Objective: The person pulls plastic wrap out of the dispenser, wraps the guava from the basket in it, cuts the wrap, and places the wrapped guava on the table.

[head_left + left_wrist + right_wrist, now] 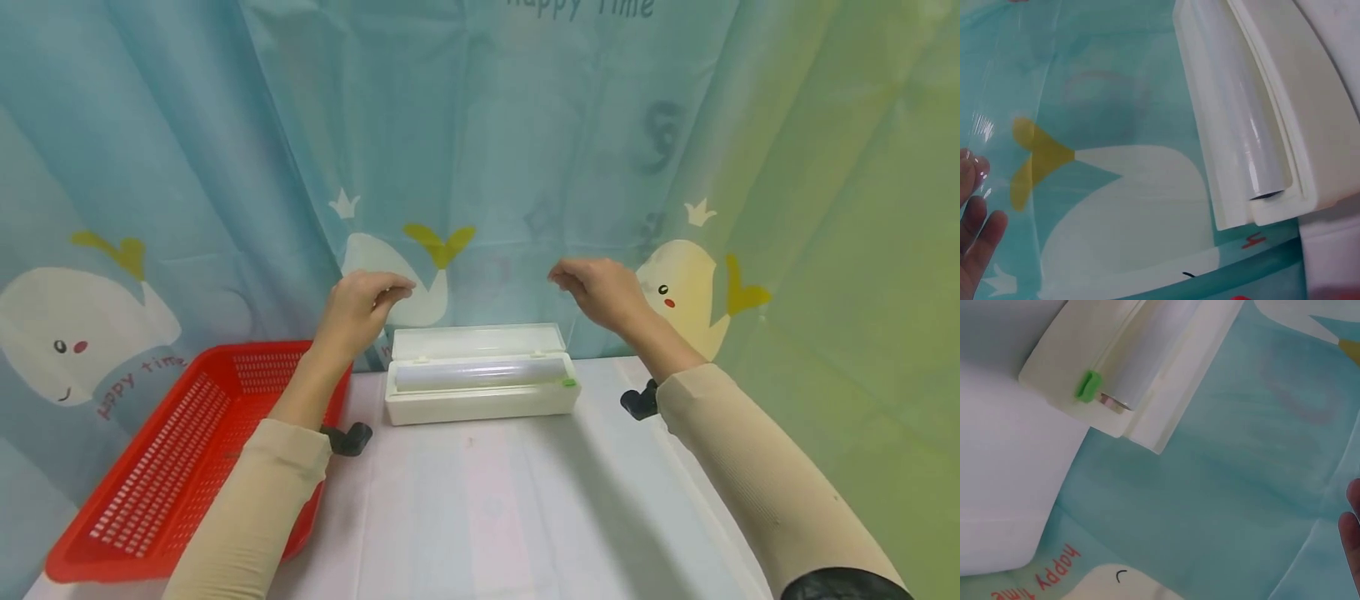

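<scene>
A white wrap dispenser box (482, 406) stands on the table with its lid (480, 340) raised at the back. Inside lies a roll of plastic wrap (480, 375). Above the box's left end, my left hand (365, 304) pinches a clear sheet of plastic wrap (985, 128), which shows mainly by its glints. My right hand (597, 287) is raised above the right end, thumb and fingers pinched together on the other side of the sheet. Only its fingertips (1350, 534) enter the right wrist view. A green slide cutter (1089, 387) sits at the box's right end.
To the left lies a red perforated basket (180, 467), partly under my left forearm. A blue curtain (510, 167) printed with whales hangs right behind the box. The table (480, 508) wears a pale striped cloth.
</scene>
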A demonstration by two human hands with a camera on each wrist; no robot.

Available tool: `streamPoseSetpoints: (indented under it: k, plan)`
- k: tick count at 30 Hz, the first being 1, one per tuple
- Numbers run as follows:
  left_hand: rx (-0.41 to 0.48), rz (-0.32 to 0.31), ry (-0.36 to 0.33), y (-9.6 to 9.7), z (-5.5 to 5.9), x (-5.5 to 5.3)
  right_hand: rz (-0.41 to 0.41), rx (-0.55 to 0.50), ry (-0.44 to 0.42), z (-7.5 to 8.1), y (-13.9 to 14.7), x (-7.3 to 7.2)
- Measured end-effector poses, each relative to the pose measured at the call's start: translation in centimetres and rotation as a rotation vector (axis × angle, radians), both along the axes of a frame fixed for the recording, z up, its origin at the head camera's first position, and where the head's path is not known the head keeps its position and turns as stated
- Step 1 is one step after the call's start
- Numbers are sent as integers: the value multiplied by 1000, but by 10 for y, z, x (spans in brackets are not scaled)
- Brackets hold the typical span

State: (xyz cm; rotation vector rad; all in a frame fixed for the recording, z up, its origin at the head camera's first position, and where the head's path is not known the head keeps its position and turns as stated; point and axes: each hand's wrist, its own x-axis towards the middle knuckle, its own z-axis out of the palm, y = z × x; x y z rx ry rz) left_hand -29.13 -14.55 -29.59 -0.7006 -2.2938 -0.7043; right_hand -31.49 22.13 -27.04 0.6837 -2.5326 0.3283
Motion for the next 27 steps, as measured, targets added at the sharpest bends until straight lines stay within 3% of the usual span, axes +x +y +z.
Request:
streamPoseSetpoints:
  k: [27]
  plan:
    - [54, -21, 97, -3, 16, 6, 31, -18, 69, 18, 0, 7]
